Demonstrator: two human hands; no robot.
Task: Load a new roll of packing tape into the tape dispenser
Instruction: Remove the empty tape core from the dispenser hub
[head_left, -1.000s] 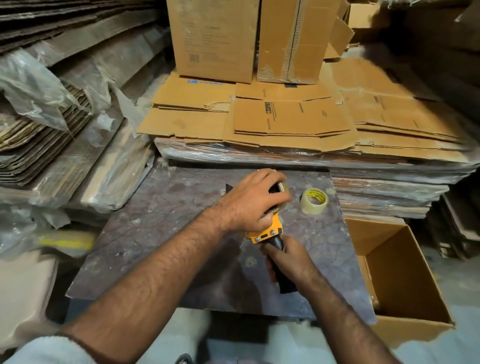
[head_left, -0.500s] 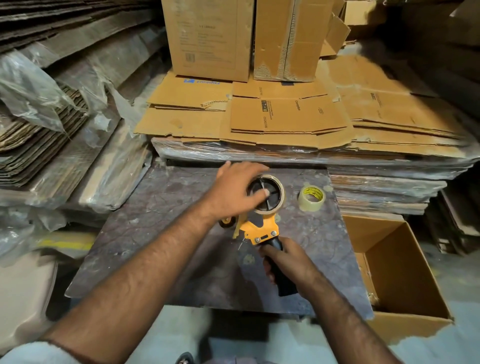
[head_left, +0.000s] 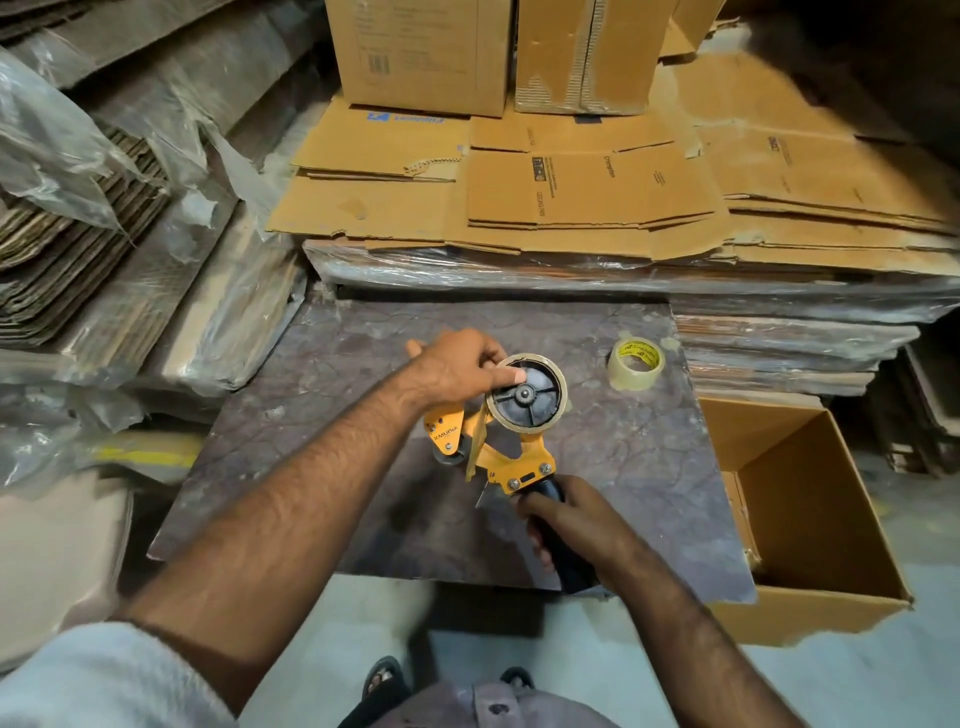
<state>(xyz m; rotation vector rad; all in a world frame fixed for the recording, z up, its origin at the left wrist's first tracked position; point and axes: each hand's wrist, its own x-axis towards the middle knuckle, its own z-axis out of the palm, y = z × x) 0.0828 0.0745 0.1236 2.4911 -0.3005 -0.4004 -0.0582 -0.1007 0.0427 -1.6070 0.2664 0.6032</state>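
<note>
Cardboard hems in the scene: flattened cartons (head_left: 597, 208) stacked behind, an open box (head_left: 810, 519) at the right, and between them the dark stone slab (head_left: 311, 467) I am working over. None of that has shifted.

What has changed is the orange tape dispenser (head_left: 498, 457). A second ago my left hand (head_left: 457, 369) covered its whole head; now that hand has slid off to the left, and I can see the black hub (head_left: 525, 391) face-on with a tan ring (head_left: 527, 423) around it. That ring looks thin, so I judge it a nearly spent roll or a bare core, though I cannot say which. The left fingers are curled and pinch the ring's upper left edge, thumb near the hub. My right hand (head_left: 571, 525) stays wrapped round the black handle (head_left: 563, 556), holding the tool just above the slab.

The new roll of packing tape (head_left: 636, 364) lies flat on the slab, well apart to the right of the dispenser, untouched.

So the loading proper has not begun, I think: the ring must come off the hub first, and the uncovered hub suggests that pull is what the left hand is set up for. A strip of tape (head_left: 475, 452) hangs by the roller and may snag.
</note>
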